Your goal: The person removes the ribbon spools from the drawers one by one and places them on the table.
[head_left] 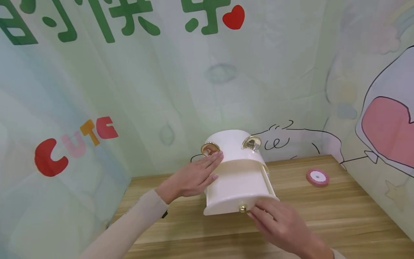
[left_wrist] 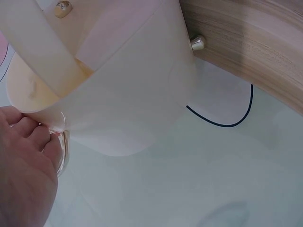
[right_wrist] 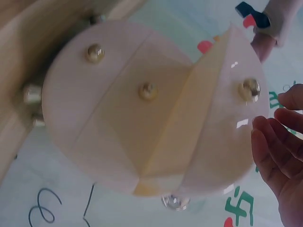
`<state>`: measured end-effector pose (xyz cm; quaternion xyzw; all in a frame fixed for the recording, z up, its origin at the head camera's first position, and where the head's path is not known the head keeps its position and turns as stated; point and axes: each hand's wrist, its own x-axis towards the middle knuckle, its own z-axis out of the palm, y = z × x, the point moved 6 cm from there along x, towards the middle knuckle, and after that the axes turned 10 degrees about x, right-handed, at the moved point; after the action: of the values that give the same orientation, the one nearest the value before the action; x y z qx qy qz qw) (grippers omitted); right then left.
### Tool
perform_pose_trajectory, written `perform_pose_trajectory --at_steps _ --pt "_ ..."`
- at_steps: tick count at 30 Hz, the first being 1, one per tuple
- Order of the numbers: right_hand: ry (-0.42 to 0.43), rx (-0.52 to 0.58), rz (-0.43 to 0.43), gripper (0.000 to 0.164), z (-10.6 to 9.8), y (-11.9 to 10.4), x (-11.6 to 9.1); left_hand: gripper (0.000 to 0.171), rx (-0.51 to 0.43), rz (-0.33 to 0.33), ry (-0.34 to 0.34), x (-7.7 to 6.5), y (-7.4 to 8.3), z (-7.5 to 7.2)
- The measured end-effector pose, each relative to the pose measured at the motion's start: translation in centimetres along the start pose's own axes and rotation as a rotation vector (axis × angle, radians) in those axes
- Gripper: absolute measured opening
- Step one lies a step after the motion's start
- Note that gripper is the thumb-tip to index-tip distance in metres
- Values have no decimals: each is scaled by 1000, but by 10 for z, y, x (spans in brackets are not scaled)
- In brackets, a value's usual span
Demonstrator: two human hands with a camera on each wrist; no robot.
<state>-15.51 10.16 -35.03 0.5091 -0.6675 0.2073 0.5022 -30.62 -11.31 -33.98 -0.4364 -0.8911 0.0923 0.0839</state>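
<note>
A white round-sided storage box (head_left: 231, 144) stands on the table, with a gold-rimmed round piece (head_left: 251, 143) on each side of its top. Its top drawer (head_left: 223, 207) is pulled out, and a gold knob (head_left: 242, 208) sits on the drawer's front. My left hand (head_left: 194, 176) rests with extended fingers on the box's upper left, beside the other gold-rimmed piece. Close to the knob and the drawer front's right edge is my right hand (head_left: 284, 225), its fingers loosely bent. In the right wrist view, two lower drawer fronts with gold knobs (right_wrist: 148, 91) show below the drawer.
A pink roll with a white centre (head_left: 318, 177) lies on the wooden table (head_left: 194, 237) to the right of the box. A printed curtain (head_left: 181, 93) hangs behind the table and along both sides. Short gold feet (left_wrist: 198, 43) hold the box up.
</note>
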Motion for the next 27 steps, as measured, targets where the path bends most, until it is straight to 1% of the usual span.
perform_pose_trajectory --at_steps 2,6,8,11,15,21,27 --pt "15 -5 -50 32 5 -7 2 66 0 -3 4 -1 0 -1" --pt "4 -25 -89 31 13 -14 3 66 0 -2 19 -2 1 -2" --pt "-11 -28 -85 30 15 -16 2 66 -4 1 24 -2 1 -2" --pt "-11 -24 -61 30 19 -17 -2 66 -9 5 31 -2 2 -3" --pt "18 -29 -31 31 21 -15 -5 66 -6 8 36 -1 2 -1" --pt "42 -21 -19 29 26 -13 -5 65 -9 6 36 0 1 1" --pt "23 -2 20 29 32 -9 -7 65 -14 -2 32 0 1 1"
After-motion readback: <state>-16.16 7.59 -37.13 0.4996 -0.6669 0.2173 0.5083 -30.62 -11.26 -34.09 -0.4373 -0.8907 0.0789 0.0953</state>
